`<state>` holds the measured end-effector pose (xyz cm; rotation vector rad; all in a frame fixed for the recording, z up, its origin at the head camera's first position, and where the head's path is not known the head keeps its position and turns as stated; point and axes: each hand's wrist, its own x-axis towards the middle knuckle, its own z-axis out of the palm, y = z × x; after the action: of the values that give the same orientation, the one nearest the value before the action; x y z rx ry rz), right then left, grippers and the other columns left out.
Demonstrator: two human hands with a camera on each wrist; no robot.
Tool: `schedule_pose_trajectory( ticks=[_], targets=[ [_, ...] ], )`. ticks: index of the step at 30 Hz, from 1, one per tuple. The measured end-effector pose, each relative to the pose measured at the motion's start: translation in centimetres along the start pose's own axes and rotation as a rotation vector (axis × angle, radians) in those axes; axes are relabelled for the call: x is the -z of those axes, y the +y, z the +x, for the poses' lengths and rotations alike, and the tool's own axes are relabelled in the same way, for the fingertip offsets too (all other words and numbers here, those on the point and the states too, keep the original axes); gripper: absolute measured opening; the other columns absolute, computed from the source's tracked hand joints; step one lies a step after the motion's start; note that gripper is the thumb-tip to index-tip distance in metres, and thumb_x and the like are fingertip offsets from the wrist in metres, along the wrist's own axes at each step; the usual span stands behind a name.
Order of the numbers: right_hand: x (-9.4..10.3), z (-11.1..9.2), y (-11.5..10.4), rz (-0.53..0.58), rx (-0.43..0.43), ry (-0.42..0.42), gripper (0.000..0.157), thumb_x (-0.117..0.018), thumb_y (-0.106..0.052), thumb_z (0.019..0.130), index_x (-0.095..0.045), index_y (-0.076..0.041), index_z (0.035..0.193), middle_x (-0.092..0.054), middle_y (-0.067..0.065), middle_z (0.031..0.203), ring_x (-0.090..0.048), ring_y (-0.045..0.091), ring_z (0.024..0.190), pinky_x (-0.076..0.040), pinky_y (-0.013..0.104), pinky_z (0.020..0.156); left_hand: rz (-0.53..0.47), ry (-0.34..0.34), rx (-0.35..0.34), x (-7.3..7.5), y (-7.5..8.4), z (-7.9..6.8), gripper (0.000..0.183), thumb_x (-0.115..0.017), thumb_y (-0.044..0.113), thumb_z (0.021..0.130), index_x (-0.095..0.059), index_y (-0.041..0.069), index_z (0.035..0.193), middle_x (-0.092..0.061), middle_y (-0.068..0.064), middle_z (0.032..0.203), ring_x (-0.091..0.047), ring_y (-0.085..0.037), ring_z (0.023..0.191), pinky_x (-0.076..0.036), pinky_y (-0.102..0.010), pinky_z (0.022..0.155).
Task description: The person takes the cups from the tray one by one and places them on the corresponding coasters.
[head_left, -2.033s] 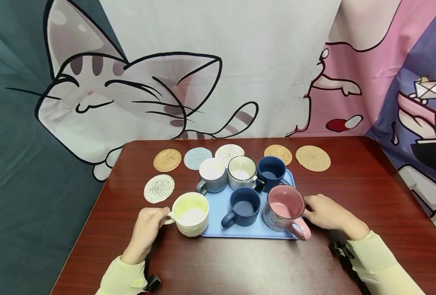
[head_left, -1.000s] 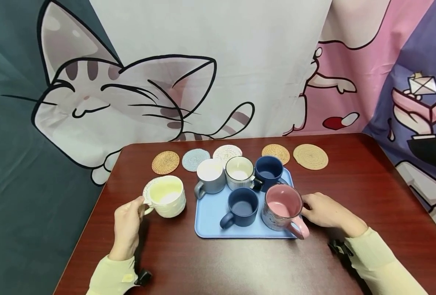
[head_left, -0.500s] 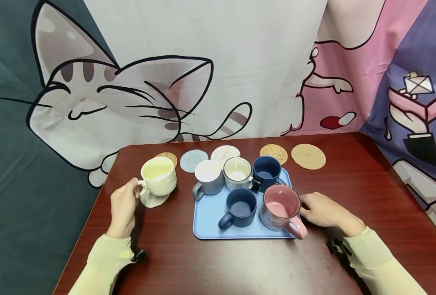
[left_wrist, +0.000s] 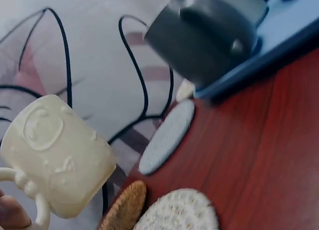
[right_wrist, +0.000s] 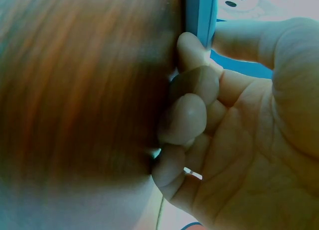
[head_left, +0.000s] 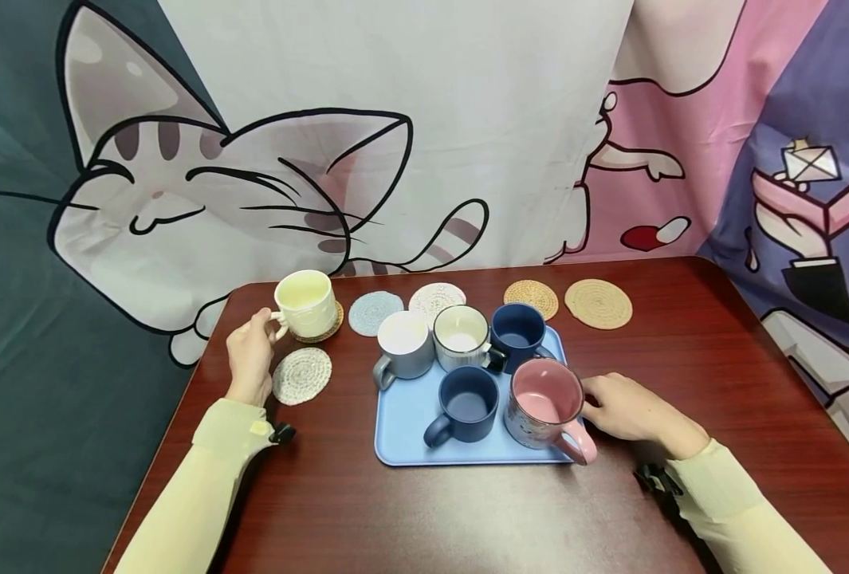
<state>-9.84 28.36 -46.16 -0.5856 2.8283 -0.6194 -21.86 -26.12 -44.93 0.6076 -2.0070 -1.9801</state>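
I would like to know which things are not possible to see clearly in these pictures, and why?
- Most of the tan coaster: head view, hidden by the yellow mug; left wrist view, cut by the bottom edge.
- Most of the left hand: left wrist view, cut off at the lower left corner.
- Tray's far left corner: head view, behind the grey mug.
- Pink mug's outside pattern: head view, too small.

Counter front: free lane across the reddish-brown wooden counter (head_left: 431, 518)
Left lane: free beside the flat blue rectangular tray (head_left: 410, 445)
Tray's right edge: blocked by the right hand (head_left: 621, 406)
Behind: hanging cat-printed cloth (head_left: 395, 159)
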Motion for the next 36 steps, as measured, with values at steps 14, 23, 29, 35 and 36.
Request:
schedule_pose_trajectory(
  ticks=[14,23,29,35,36],
  targets=[
    [-0.1,0.2,-0.1,-0.005,0.010,0.009,0.008,-0.069,-0.020,0.096,-0.073,-0.025,0.090,-0.063,-0.016,0.074,-0.058,0.002,0.071,-0.051,0.031,0.068,0.012,-0.003,0.058,-0.4,-1.4,2.7,0.056,-0.061,0.036,0.102,-0.046,0.017,0.051,-0.039,0.009,0.045,-0.028,-0.007,0.039,-0.025,-0.023,0.043],
    [-0.2,0.1,0.0,0.003,0.009,0.004,0.010,-0.068,-0.020,0.096,-0.071,-0.026,0.088,-0.060,-0.016,0.072,-0.055,0.002,0.069,-0.048,0.029,0.066,-0.013,-0.025,0.100,-0.3,-2.1,3.2,0.051,-0.060,0.033,0.103,-0.049,0.016,0.056,-0.039,0.009,0.048,-0.029,-0.008,0.046,-0.026,-0.022,0.045],
    [-0.1,0.2,-0.1,-0.003,0.013,0.006,0.010,-0.068,-0.021,0.096,-0.071,-0.026,0.088,-0.061,-0.016,0.073,-0.057,0.002,0.070,-0.050,0.030,0.067,0.022,-0.034,0.135,0.0,-2.3,3.2,0.046,-0.059,0.034,0.102,-0.053,0.016,0.060,-0.040,0.008,0.050,-0.034,-0.009,0.052,-0.030,-0.023,0.048],
    [0.0,0.1,-0.1,-0.002,0.008,0.007,0.010,-0.069,-0.021,0.096,-0.072,-0.026,0.089,-0.062,-0.016,0.073,-0.057,0.002,0.071,-0.050,0.030,0.067,0.135,-0.073,0.160,0.5,-2.0,3.1,0.043,-0.054,0.038,0.104,-0.055,0.014,0.068,-0.047,0.007,0.056,-0.042,-0.012,0.064,-0.036,-0.024,0.054],
    [0.0,0.1,-0.1,-0.002,0.006,0.007,0.010,-0.069,-0.021,0.096,-0.072,-0.026,0.089,-0.061,-0.016,0.073,-0.057,0.002,0.070,-0.049,0.029,0.067,0.154,-0.078,0.158,0.5,-1.9,3.1,0.044,-0.053,0.039,0.104,-0.054,0.014,0.067,-0.048,0.006,0.058,-0.042,-0.012,0.065,-0.036,-0.024,0.053]
  ],
)
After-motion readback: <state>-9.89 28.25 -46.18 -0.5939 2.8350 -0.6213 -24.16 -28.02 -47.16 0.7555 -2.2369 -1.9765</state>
